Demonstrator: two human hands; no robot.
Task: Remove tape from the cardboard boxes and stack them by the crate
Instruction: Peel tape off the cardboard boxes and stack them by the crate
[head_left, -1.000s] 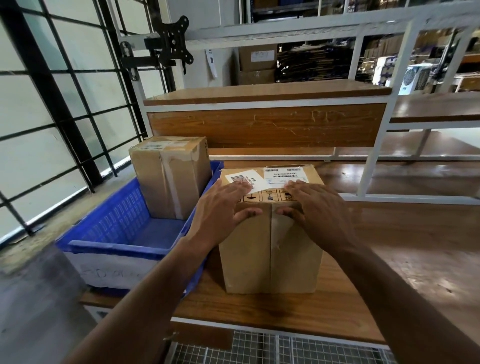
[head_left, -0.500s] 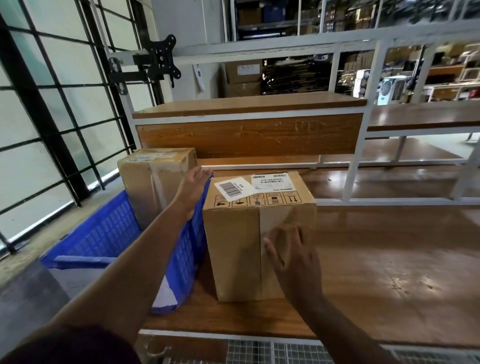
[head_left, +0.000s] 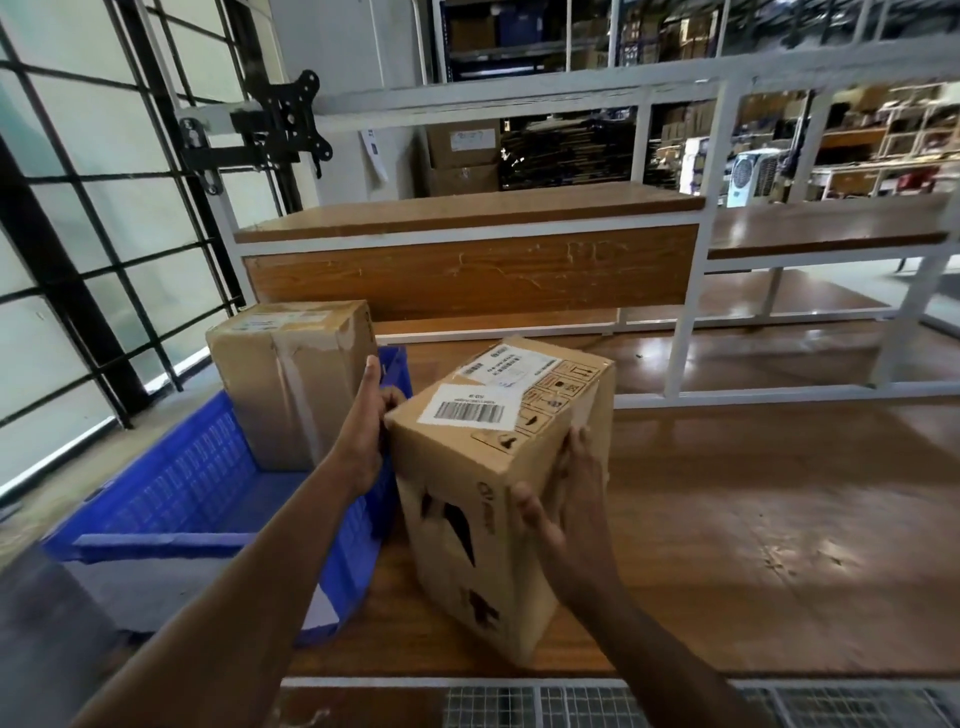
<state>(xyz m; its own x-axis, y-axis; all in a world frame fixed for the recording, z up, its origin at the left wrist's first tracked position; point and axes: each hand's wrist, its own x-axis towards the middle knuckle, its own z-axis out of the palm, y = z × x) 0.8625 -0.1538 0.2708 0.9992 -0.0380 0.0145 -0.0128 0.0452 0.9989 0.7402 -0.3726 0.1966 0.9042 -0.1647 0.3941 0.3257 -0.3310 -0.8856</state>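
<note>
Cardboard box (head_left: 498, 493) with a barcode label (head_left: 470, 410) on its top sits tilted at the front part of the bench (head_left: 753, 545), leaning toward the person, one lower corner close to the front edge. The left hand (head_left: 363, 431) grips the box's upper left corner, thumb up and fingers wrapped behind the edge. The right hand (head_left: 566, 509) clasps the right near edge, fingers curled round onto the right face and thumb pressed on the near face. Dark tears mark the near face of the box. Just beside it, off the bench's left edge, stands a blue crate (head_left: 171, 493). A second cardboard box (head_left: 291, 379) stands upright inside the crate at its far end, with pale tape (head_left: 293, 395) running down its front. Behind the bench rises a white metal frame (head_left: 691, 312) carrying a wooden shelf (head_left: 467, 215).
</note>
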